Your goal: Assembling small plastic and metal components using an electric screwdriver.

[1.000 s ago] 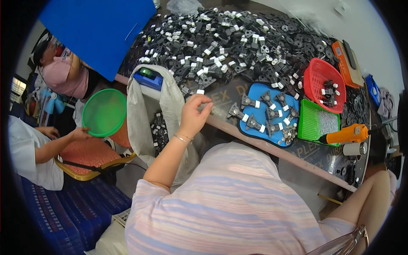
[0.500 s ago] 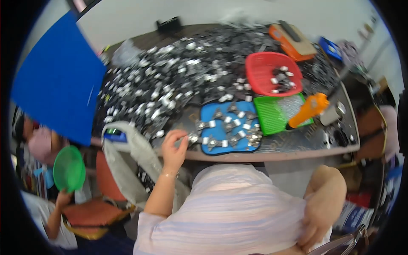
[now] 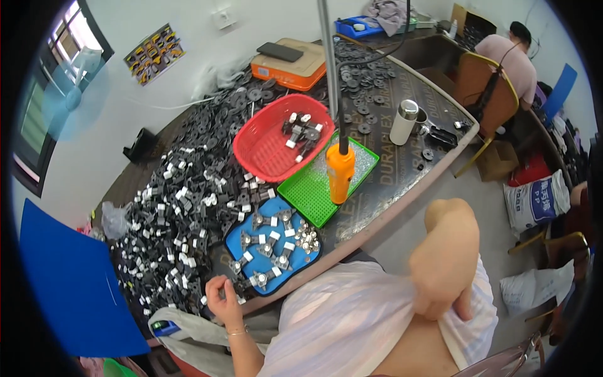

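My left hand [image 3: 224, 303] is at the table's front edge with its fingers curled; whether they hold anything cannot be made out. Just beside it lies a blue mat [image 3: 274, 240] bearing several black parts with white blocks, along with a small heap of shiny metal pieces [image 3: 307, 237]. Down at my body, my right hand [image 3: 438, 292] is closed on the cloth of my pale striped shirt [image 3: 361, 314], pulling it up. An orange electric screwdriver [image 3: 340, 174] hangs upright over a green tray [image 3: 303, 195]. Behind that tray stands a red basket [image 3: 251, 149] with some of the same parts.
A large pile of black and white parts [image 3: 179, 220] covers the table's left. An orange box [image 3: 292, 65] and a flask [image 3: 404, 122] stand farther back. A blue panel [image 3: 69, 289] rises at left; a grey-draped chair [image 3: 188, 330] is nearby. Another person [image 3: 512, 63] sits far right.
My view has turned to the right, so the table appears tilted. My right hand has lifted the shirt hem higher. My left hand stays near the mat's corner.
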Available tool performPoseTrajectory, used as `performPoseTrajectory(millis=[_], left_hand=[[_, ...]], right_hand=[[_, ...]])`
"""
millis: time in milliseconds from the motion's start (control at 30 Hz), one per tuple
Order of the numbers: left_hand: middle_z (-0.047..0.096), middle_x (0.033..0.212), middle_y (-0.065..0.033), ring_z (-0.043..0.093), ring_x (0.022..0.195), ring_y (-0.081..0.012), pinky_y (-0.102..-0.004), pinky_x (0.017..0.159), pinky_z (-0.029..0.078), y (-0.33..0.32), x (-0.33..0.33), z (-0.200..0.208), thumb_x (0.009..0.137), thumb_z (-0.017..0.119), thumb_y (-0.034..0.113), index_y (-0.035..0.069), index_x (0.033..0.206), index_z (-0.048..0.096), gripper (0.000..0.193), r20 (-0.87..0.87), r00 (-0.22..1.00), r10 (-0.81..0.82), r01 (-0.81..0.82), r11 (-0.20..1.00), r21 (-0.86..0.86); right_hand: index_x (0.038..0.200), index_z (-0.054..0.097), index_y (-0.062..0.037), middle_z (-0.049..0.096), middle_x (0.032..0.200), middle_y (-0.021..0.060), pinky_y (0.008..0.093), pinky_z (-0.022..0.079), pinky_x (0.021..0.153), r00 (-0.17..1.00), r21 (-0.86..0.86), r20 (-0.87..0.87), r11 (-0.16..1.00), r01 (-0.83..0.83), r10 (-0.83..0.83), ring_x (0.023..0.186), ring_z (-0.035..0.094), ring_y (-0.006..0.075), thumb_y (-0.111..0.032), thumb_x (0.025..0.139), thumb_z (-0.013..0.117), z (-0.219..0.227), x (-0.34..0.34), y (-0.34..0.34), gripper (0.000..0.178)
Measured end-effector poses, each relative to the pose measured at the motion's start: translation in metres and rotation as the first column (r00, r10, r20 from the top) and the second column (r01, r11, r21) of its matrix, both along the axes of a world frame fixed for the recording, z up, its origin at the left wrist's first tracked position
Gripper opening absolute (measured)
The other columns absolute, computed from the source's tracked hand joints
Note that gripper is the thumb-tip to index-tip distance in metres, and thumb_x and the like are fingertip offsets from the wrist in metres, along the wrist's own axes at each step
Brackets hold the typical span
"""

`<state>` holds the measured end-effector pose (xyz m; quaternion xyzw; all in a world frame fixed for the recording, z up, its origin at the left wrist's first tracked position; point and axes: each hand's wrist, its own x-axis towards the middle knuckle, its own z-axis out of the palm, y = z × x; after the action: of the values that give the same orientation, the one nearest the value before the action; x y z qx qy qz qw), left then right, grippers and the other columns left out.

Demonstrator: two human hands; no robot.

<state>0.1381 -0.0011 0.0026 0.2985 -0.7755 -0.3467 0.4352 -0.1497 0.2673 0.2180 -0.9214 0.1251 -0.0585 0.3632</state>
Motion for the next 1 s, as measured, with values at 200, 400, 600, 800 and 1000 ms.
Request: performPoseTrajectory(millis=[200,400,600,800,1000], left_hand=[[0.057,0.096,-0.0117,0.055,0.085,-0.0201,-0.0276,0.074,0.045,-0.01,-0.005,0.015,0.081,0.059,0.001,-0.002,0.086,0.058,0.006,0.093,0.996,0.016,-0.018,1.0,0.019],[0.041,0.127,-0.021,0.039,0.119,-0.0359,-0.0452,0.098,0.031,0.008,0.028,-0.021,0.086,0.057,0.017,-0.002,0.105,0.053,0.028,0.296,0.899,0.322,-0.241,0.929,-0.28],[0.036,0.134,-0.0219,0.032,0.122,-0.0393,-0.052,0.097,0.022,0.02,0.017,-0.046,0.09,0.051,0.033,0.002,0.116,0.045,0.041,0.449,0.773,0.448,-0.206,0.847,-0.491],[0.035,0.134,-0.0228,0.032,0.121,-0.0409,-0.0538,0.097,0.022,0.018,0.013,-0.047,0.086,0.054,0.032,0.001,0.115,0.044,0.043,0.428,0.765,0.481,-0.287,0.85,-0.442],[0.05,0.121,-0.023,0.047,0.108,-0.0413,-0.0485,0.09,0.036,0.027,-0.001,-0.013,0.082,0.061,0.035,0.0,0.114,0.053,0.047,0.449,0.679,0.581,-0.345,0.793,-0.503]], right_hand=[[0.094,0.063,-0.0022,0.058,0.093,0.0129,0.0244,0.037,0.045,0.873,-0.239,0.453,0.968,-0.076,0.181,0.056,0.057,0.0196,-0.031,0.087,0.053,0.017,-0.023,0.012,0.032],[0.075,0.052,-0.0097,0.051,0.068,0.0004,0.0257,0.035,0.047,-0.628,0.59,0.764,0.558,0.584,-0.15,0.053,0.042,0.0117,-0.023,0.087,0.059,-0.078,-0.104,-0.021,0.019],[0.126,0.042,-0.0035,0.044,0.125,0.0142,0.0362,0.041,0.093,-0.796,0.347,0.445,-0.74,0.576,-0.411,0.114,0.046,0.0252,-0.023,0.065,0.078,-0.195,-0.251,-0.11,0.074],[0.144,0.011,-0.0297,0.002,0.151,0.0084,0.0699,0.024,0.096,-0.951,-0.287,0.006,-0.911,0.296,-0.31,0.135,0.009,0.0433,-0.04,0.054,0.082,-0.217,-0.368,-0.167,0.116],[0.143,-0.004,-0.0373,-0.013,0.152,0.0021,0.0719,0.02,0.097,-0.948,-0.212,-0.181,-0.931,0.297,-0.261,0.137,0.001,0.0423,-0.038,0.049,0.088,-0.192,-0.386,-0.179,0.132]])
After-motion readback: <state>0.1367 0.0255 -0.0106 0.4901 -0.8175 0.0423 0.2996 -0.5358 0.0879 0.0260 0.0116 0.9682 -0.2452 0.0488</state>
